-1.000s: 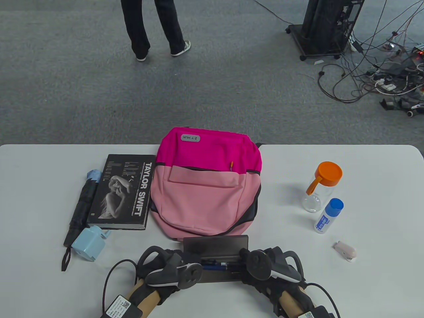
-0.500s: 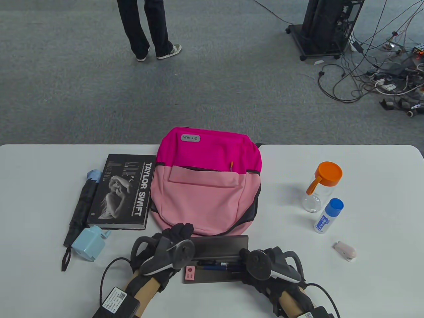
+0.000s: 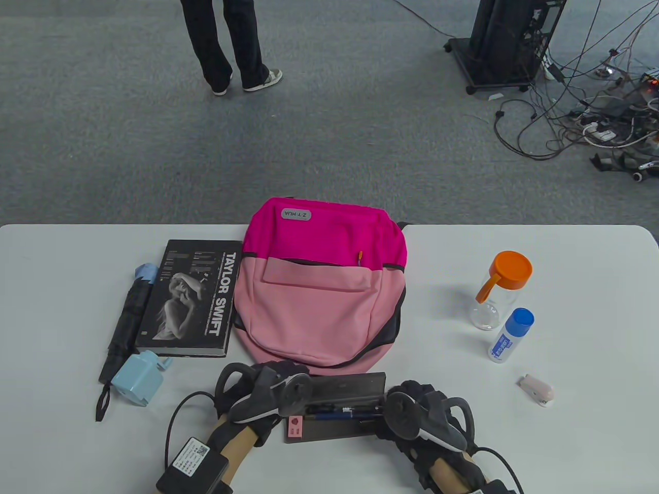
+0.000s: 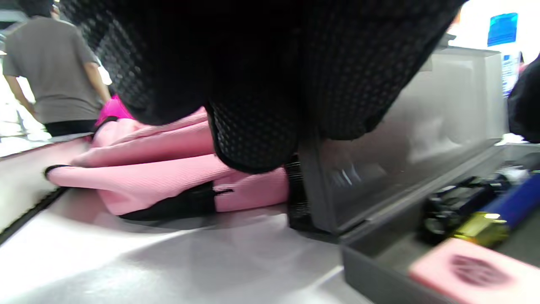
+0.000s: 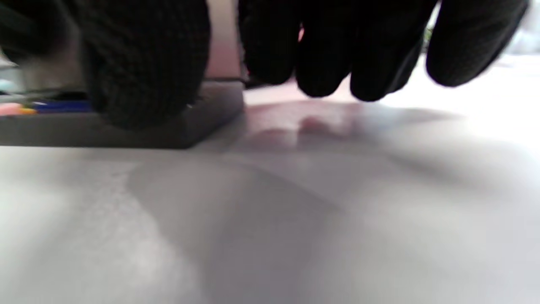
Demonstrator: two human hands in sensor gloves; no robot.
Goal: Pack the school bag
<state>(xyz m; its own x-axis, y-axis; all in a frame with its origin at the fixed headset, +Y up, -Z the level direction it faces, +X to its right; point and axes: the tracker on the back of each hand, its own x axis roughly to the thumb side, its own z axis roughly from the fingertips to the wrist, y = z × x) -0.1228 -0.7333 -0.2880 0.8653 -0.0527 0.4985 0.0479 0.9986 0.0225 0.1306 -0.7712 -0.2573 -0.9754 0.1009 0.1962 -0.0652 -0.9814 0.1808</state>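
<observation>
A pink backpack [image 3: 319,288] lies flat mid-table, zipped. In front of it sits a grey pencil case [image 3: 329,429] with its lid [image 3: 350,387] raised toward the bag. Inside are dark pens [image 3: 337,411] and a pink eraser [image 3: 294,427]. My left hand [image 3: 280,371] grips the lid's left end; in the left wrist view its fingers [image 4: 253,126] curl over the lid [image 4: 422,126] beside the backpack [image 4: 160,177]. My right hand [image 3: 406,399] holds the case's right end, with its thumb [image 5: 143,71] on the case [image 5: 168,126] and fingers [image 5: 333,59] behind.
A black book [image 3: 190,298], a folded dark umbrella [image 3: 126,319] and a light-blue sharpener [image 3: 139,380] lie left of the bag. On the right stand an orange-lidded bottle [image 3: 497,293], a blue-capped glue bottle [image 3: 508,337] and a small pale stapler [image 3: 536,389]. A person [image 3: 231,46] stands beyond the table.
My left hand rose from the case's near left corner to the lid's left end, uncovering the eraser. The lid has tipped slightly toward me. The right hand shifted a little.
</observation>
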